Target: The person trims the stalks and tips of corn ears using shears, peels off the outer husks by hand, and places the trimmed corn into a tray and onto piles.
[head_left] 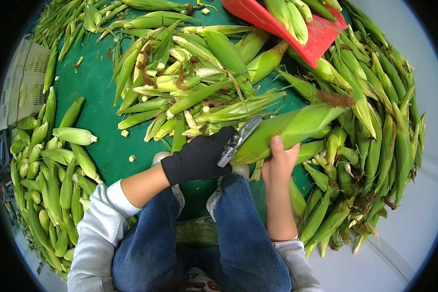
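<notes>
My right hand (280, 160), bare, is closed round an unhusked ear of corn (287, 127). Its silk tip points up and right, and its stem end toward my left hand. In a black glove, my left hand (197, 155) grips a silver metal hand tool (238, 141) with a bladed look. The tool lies across the corn's stem end; its exact kind is unclear, and the fingers partly hide it. Beyond both hands spreads a heap of stripped husks and stem pieces (194, 82) on the green floor covering (100, 121).
A large pile of unhusked corn with brown silk (374, 131) rises at my right. At my left lies a pile of smoother, trimmed ears (58, 194), with a pale plastic crate (29, 80) behind it. A red plastic scoop-like container (321, 39) holding corn stands far right.
</notes>
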`<state>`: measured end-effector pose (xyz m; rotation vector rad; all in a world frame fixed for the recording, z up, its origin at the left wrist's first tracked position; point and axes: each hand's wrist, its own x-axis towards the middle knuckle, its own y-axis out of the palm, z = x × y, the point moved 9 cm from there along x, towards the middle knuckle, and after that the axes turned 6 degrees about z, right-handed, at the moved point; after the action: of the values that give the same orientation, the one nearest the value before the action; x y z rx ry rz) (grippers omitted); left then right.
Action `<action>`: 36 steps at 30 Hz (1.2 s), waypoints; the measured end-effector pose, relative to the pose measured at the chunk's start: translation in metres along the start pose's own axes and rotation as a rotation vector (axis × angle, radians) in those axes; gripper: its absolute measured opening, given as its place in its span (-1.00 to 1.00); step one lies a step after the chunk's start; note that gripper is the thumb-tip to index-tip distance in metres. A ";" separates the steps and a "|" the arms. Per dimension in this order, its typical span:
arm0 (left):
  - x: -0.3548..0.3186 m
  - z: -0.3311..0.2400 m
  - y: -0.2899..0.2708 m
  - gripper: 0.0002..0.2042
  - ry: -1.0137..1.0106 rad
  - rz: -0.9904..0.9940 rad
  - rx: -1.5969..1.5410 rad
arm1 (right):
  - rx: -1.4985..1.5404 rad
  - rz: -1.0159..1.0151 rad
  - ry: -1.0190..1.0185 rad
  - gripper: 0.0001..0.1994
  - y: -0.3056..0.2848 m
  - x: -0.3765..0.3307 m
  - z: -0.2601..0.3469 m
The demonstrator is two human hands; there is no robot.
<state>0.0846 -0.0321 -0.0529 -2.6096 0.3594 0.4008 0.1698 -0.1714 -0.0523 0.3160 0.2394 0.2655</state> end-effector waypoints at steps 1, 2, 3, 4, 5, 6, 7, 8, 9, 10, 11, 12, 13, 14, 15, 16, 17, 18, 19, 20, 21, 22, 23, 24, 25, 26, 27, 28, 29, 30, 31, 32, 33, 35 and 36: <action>-0.002 0.000 -0.002 -0.37 0.001 0.007 -0.005 | 0.013 0.079 0.054 -0.43 0.000 0.002 -0.003; -0.004 0.001 -0.004 -0.36 -0.004 0.013 -0.099 | 0.055 -0.014 0.167 -0.40 -0.012 0.002 -0.012; -0.005 0.002 -0.006 -0.36 -0.007 0.012 -0.189 | 0.054 -0.015 0.165 -0.40 -0.013 0.003 -0.012; -0.006 0.001 -0.007 -0.38 0.014 -0.013 -0.174 | 0.130 0.038 0.136 -0.39 -0.011 0.004 -0.013; -0.008 0.000 -0.006 -0.38 0.017 -0.012 -0.174 | 0.206 0.091 0.107 -0.37 -0.008 0.004 -0.012; -0.009 0.000 -0.007 -0.39 0.036 -0.047 -0.131 | 0.161 0.038 0.125 -0.32 -0.012 0.003 -0.018; -0.010 -0.002 -0.009 -0.40 0.057 -0.082 -0.088 | 0.160 0.035 0.123 -0.32 -0.011 0.002 -0.019; -0.010 -0.003 -0.009 -0.40 0.061 -0.079 -0.089 | 0.154 0.044 0.089 -0.31 -0.009 0.002 -0.016; -0.011 0.004 -0.006 -0.42 -0.023 -0.038 -0.164 | 0.152 0.056 0.059 -0.30 -0.006 0.002 -0.013; -0.014 0.011 -0.002 -0.44 -0.108 0.004 -0.239 | 0.152 0.055 0.059 -0.30 -0.009 0.002 -0.014; -0.020 0.014 -0.008 -0.47 -0.042 -0.141 -0.430 | 0.240 0.094 0.064 -0.30 -0.010 0.004 -0.016; -0.019 0.026 -0.003 -0.47 -0.072 -0.148 -0.672 | 0.329 0.135 0.070 -0.29 -0.005 0.005 -0.016; -0.018 0.037 0.000 -0.47 -0.103 -0.154 -0.914 | 0.331 0.136 0.071 -0.29 -0.002 0.006 -0.015; -0.019 0.043 0.002 -0.51 -0.145 -0.131 -0.953 | 0.334 0.121 0.056 -0.29 0.000 0.007 -0.010; -0.018 0.042 0.002 -0.51 -0.146 -0.129 -0.955 | 0.333 0.103 0.042 -0.29 0.001 0.009 -0.006; -0.019 0.038 -0.001 -0.52 -0.138 -0.126 -0.978 | 0.345 0.115 0.029 -0.34 0.003 0.012 -0.003; -0.019 0.034 -0.004 -0.54 -0.129 -0.124 -1.000 | 0.344 0.113 0.030 -0.34 0.001 0.012 -0.004; -0.021 0.030 -0.007 -0.54 -0.131 -0.121 -1.001 | 0.351 0.074 0.078 -0.39 -0.003 0.013 -0.009; -0.023 0.027 -0.013 -0.54 -0.137 -0.138 -0.934 | 0.359 0.034 0.125 -0.44 -0.004 0.012 -0.013; -0.025 0.024 -0.017 -0.54 -0.144 -0.154 -0.866 | 0.435 -0.012 0.226 -0.51 -0.002 0.010 -0.022; -0.025 0.020 -0.020 -0.54 -0.145 -0.172 -0.799 | 0.434 -0.011 0.224 -0.51 -0.002 0.011 -0.024; -0.024 0.016 -0.021 -0.55 -0.089 -0.197 -0.827 | 0.481 -0.073 0.295 -0.51 -0.007 0.010 -0.035; -0.025 0.016 -0.018 -0.55 -0.087 -0.197 -0.827 | 0.529 -0.135 0.366 -0.52 -0.011 0.007 -0.045; -0.031 0.028 -0.015 -0.56 -0.199 -0.269 -0.884 | 0.499 -0.104 0.310 -0.48 -0.013 0.008 -0.040; -0.037 0.038 -0.014 -0.57 -0.313 -0.342 -0.938 | 0.500 -0.106 0.311 -0.48 -0.016 0.009 -0.040; -0.047 0.049 -0.005 -0.57 -0.512 -0.338 -1.091 | 0.522 -0.173 0.205 -0.46 -0.025 0.012 -0.029; -0.046 0.055 -0.004 -0.59 -0.439 -0.384 -1.128 | 0.535 -0.239 0.086 -0.44 -0.034 0.013 -0.010; -0.048 0.068 0.004 -0.59 -0.436 -0.385 -1.111 | 0.486 -0.244 0.027 -0.42 -0.037 0.014 -0.002; -0.052 0.083 0.013 -0.59 -0.432 -0.385 -1.095 | 0.491 -0.245 0.029 -0.42 -0.040 0.014 -0.001; -0.053 0.096 0.023 -0.57 -0.459 -0.285 -0.959 | 0.373 -0.263 -0.065 -0.43 -0.048 0.016 0.014; -0.061 0.106 0.037 -0.58 -0.602 -0.150 -0.749 | 0.258 -0.282 -0.150 -0.43 -0.052 0.016 0.024; -0.063 0.099 0.052 -0.58 -0.504 -0.043 -0.799 | 0.261 -0.357 -0.187 -0.43 -0.056 0.011 0.028; -0.065 0.091 0.064 -0.57 -0.409 0.062 -0.847 | 0.262 -0.356 -0.180 -0.43 -0.053 0.010 0.028; -0.056 0.037 0.076 -0.54 -0.352 0.319 -1.174 | 0.216 -0.419 -0.250 -0.45 -0.062 0.003 0.039; -0.056 0.029 0.083 -0.54 -0.338 0.331 -1.296 | 0.216 -0.426 -0.261 -0.47 -0.057 0.002 0.036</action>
<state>0.0004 -0.0784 -0.0927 -3.5591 0.5222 1.6058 0.1941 -0.2330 -0.0392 0.4992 0.0732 -0.2240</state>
